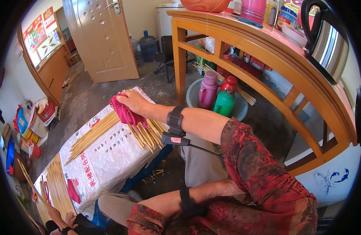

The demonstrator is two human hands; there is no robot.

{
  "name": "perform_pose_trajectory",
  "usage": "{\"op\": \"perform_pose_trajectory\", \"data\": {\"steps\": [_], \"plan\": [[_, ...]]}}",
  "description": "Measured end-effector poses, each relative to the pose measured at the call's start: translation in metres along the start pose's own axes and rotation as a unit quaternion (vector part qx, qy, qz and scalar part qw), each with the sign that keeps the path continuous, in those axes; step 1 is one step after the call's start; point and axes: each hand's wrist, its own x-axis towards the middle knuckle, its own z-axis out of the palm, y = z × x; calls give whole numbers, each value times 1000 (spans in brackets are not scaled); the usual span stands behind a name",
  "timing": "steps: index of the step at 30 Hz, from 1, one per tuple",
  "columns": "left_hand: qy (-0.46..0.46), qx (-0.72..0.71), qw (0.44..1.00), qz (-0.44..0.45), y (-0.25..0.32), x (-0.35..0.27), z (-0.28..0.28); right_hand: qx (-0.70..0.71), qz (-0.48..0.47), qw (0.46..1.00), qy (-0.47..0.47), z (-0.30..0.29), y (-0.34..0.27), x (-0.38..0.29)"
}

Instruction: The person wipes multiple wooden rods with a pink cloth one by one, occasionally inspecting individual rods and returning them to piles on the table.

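My right hand (133,102) presses and grips a crumpled magenta cloth (126,114) on top of light wooden sticks. Beneath and beside the cloth, one group of sticks (145,135) points toward me with tapered ends. A longer, flatter row of sticks (92,135) runs from the cloth toward the lower left. Both lie on a white woven plastic sheet (110,158) with printed characters, draped over a low table. My left hand (235,189) is bent across my body, by my right sleeve; its fingers are mostly hidden, and I cannot see whether it holds anything.
At the lower left, a co-worker's hands (58,216) are beside more sticks (58,185) and a second magenta cloth piece (73,191). A wooden table (180,58) stands at right, near a basin (242,113) with thermos flasks. Stick scraps (157,173) lie on the floor.
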Motion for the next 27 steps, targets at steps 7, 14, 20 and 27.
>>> {"op": "perform_pose_trajectory", "data": {"steps": [7, 14, 20, 27], "plan": [[37, -2, 999, 12, -6, 1, 1, -44, -38, 998, 8, 10, 4, 1], [81, -1, 996, 21, -8, 6, -1, -58, -49, 997, -14, 15, -12, 9], [133, -21, 991, 26, -9, 12, -6, -84, -29, 996, 3, 13, -21, 9], [166, -11, 986, 30, -8, 6, -21, -95, -55, 994, 6, 10, -29, 14]]}}
